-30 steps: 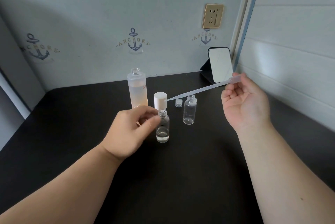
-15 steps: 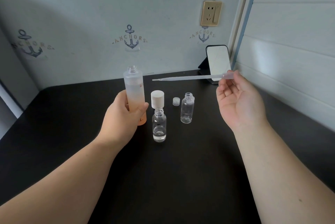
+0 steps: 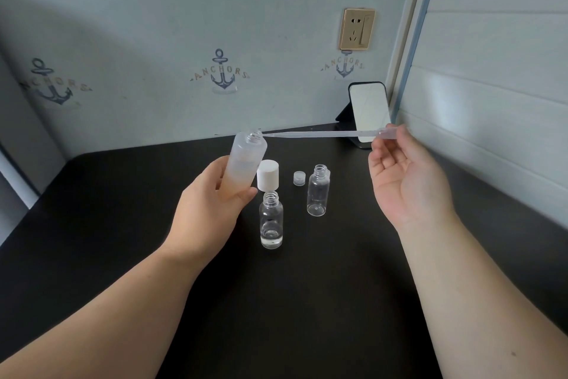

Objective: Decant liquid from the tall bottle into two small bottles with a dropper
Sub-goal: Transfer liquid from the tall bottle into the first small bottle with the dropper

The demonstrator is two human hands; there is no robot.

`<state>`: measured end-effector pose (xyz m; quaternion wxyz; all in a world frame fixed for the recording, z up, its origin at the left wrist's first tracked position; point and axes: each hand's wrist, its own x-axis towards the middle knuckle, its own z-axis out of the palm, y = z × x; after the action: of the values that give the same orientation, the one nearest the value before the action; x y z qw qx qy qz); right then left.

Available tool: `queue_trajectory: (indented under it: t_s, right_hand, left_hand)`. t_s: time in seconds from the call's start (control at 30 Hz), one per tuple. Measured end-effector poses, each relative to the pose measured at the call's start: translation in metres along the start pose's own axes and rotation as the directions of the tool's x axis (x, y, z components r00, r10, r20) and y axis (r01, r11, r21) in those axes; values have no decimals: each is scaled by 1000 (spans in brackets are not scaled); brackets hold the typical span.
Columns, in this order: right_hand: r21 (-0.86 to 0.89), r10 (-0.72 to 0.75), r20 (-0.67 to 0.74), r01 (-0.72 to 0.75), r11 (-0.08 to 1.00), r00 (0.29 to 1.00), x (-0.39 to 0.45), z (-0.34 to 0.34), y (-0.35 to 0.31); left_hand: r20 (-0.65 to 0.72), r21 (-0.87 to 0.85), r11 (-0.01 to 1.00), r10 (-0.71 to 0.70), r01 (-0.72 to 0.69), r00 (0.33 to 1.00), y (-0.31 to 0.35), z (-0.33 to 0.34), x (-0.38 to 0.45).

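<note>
My left hand (image 3: 212,209) grips the tall frosted bottle (image 3: 244,163) round its lower half and holds it tilted to the right, its open mouth up. My right hand (image 3: 405,182) pinches the bulb end of a clear plastic dropper (image 3: 322,134), which lies almost level with its tip at the tall bottle's mouth. On the black table (image 3: 307,302) stands a small clear bottle (image 3: 271,220) with a little liquid at its bottom. A second small clear bottle (image 3: 318,191) stands to its right and looks empty. Both are uncapped.
A white cap (image 3: 268,175) stands behind the near small bottle and a small clear cap (image 3: 299,178) lies left of the far one. A small mirror (image 3: 368,113) on a stand leans at the back right corner by the wall.
My left hand let go of the near small bottle, took the tall bottle, lifted and tilted it. My right hand swung the dropper level and brought its tip to the bottle's mouth.
</note>
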<state>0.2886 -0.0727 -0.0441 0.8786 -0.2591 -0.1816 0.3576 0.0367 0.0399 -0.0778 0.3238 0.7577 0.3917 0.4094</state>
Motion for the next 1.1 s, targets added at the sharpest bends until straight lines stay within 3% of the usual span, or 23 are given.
queue_trajectory:
  t_s: [0.57,0.9,1.1]
  right_hand:
    - [-203,-112,-25,104,974,993,-1,-1,-4]
    - [-383,-41,169,104,918,985,-10,5,10]
    - [-543,35,292,135,829,956,-19,12,25]
  left_hand:
    - [-33,262,960,114,-101,993,-8,-2,7]
    - [-17,373,910,200,-179,980,-7,4,6]
    - [-7,378,896,253,-232,967,-6,8,4]
